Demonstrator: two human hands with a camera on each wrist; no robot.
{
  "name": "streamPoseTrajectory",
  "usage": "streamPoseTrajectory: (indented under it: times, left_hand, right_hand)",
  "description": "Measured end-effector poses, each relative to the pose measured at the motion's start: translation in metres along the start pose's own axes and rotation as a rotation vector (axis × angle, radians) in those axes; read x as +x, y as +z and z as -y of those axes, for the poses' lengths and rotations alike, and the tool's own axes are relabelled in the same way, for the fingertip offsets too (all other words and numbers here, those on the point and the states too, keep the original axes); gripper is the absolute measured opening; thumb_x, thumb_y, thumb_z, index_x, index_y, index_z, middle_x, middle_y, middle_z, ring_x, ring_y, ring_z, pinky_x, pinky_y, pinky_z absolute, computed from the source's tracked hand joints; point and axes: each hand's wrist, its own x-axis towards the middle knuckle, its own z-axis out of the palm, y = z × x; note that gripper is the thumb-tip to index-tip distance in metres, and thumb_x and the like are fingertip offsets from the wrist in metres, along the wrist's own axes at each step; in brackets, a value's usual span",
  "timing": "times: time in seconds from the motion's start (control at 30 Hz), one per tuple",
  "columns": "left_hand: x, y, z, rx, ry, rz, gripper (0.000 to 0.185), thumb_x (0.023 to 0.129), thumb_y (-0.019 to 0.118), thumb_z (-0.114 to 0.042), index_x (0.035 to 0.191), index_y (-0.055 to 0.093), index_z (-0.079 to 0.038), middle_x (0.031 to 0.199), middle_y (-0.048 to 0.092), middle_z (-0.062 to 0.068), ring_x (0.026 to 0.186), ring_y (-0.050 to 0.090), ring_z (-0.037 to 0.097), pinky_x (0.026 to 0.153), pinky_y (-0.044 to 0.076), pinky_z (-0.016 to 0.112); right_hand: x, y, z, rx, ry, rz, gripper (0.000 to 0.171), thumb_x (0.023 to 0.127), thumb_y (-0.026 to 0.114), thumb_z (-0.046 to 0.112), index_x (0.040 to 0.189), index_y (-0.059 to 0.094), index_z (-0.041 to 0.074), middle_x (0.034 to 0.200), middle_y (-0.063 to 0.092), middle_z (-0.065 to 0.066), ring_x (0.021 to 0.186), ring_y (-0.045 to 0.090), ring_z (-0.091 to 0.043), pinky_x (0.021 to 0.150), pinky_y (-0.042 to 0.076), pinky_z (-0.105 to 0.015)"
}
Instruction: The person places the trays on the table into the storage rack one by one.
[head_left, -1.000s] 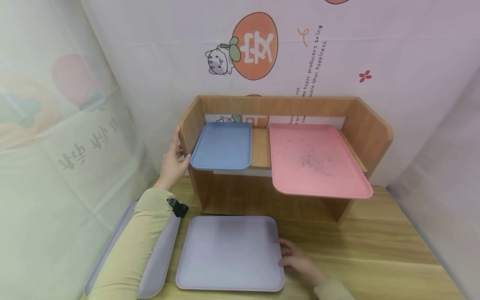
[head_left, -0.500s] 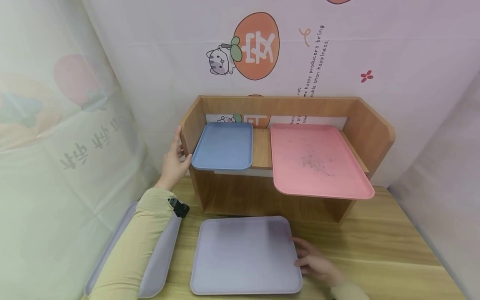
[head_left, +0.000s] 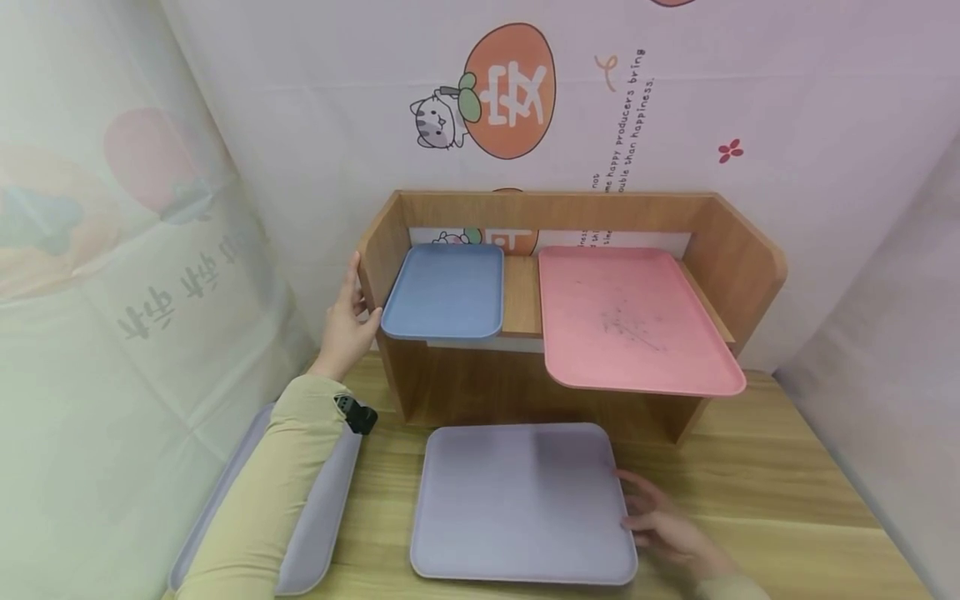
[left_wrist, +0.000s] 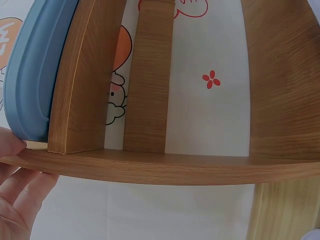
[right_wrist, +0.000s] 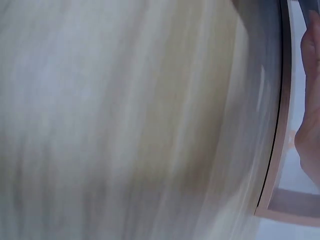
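While the left hand (head_left: 347,321) steadies the wooden shelf (head_left: 390,242), fingers flat on its side | right hand (head_left: 663,521), fingers loosely spread, touches the lilac tray (head_left: 521,500) flat on the desk (head_left: 765,492) | best: slide level, clear of the shelf's base.

The right wrist view is smeared with blur — only a fingertip edge of the right hand (right_wrist: 311,95) reads. A sleeve covers much of the lavender tray at the left (head_left: 315,525) — the frame edge crops it. The left hand (left_wrist: 12,195) is cut off.
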Motion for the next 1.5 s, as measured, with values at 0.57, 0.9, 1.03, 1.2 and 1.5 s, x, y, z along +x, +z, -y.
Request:
streamPoseTrajectory:
  times: [0.57, 0.9, 1.03, 1.2, 1.5]
  left_hand:
    - [0.0, 0.0, 0.001, 0.004, 0.002, -0.004, 0.093, 0.09, 0.055, 0.001, 0.15, 0.0, -0.043, 0.142, 0.04, 0.029, 0.121, 0.051, 0.045, 0.092, 0.049, 0.053]
    - [0.0, 0.0, 0.001, 0.005, 0.001, -0.004, 0.093, 0.09, 0.055, 0.001, 0.15, 0.0, -0.043, 0.142, 0.041, 0.029, 0.12, 0.052, 0.044, 0.092, 0.049, 0.053]
    - [0.001, 0.0, 0.001, 0.004, 0.005, -0.006, 0.093, 0.09, 0.055, 0.001, 0.15, -0.001, -0.043, 0.141, 0.041, 0.03, 0.12, 0.052, 0.044, 0.091, 0.049, 0.053]
    - [0.0, 0.0, 0.001, 0.002, 0.014, -0.013, 0.093, 0.09, 0.055, 0.002, 0.151, 0.0, -0.04, 0.14, 0.041, 0.031, 0.119, 0.052, 0.045, 0.091, 0.05, 0.053]
    - [0.0, 0.0, 0.001, -0.005, 0.01, -0.011, 0.092, 0.09, 0.055, 0.003, 0.151, 0.001, -0.04, 0.141, 0.041, 0.029, 0.12, 0.052, 0.044, 0.092, 0.049, 0.053]
  right_hand:
    - [-0.004, -0.012, -0.002, 0.108, -0.096, -0.204, 0.065, 0.089, 0.04, -0.015, 0.119, 0.052, 0.041, 0.108, 0.06, 0.0, 0.094, 0.064, -0.012, 0.083, 0.056, -0.027]
    - [0.02, 0.005, -0.018, 0.098, -0.133, -0.354, 0.059, 0.089, 0.044, -0.015, 0.118, 0.047, 0.037, 0.101, 0.061, -0.003, 0.088, 0.066, -0.012, 0.081, 0.057, -0.026]
    - [0.035, 0.018, -0.02, 0.047, -0.079, -0.541, 0.058, 0.086, 0.049, -0.015, 0.123, 0.037, 0.029, 0.1, 0.057, -0.006, 0.087, 0.065, -0.011, 0.08, 0.057, -0.024]
    - [0.053, 0.026, -0.017, 0.019, 0.021, -0.636, 0.065, 0.085, 0.048, -0.018, 0.132, 0.019, 0.016, 0.099, 0.054, -0.009, 0.083, 0.064, -0.01, 0.078, 0.058, -0.027]
    - [0.066, 0.032, -0.026, 0.04, 0.056, -0.558, 0.053, 0.086, 0.044, -0.019, 0.116, 0.018, 0.017, 0.11, 0.041, -0.016, 0.085, 0.062, -0.016, 0.084, 0.057, -0.041]
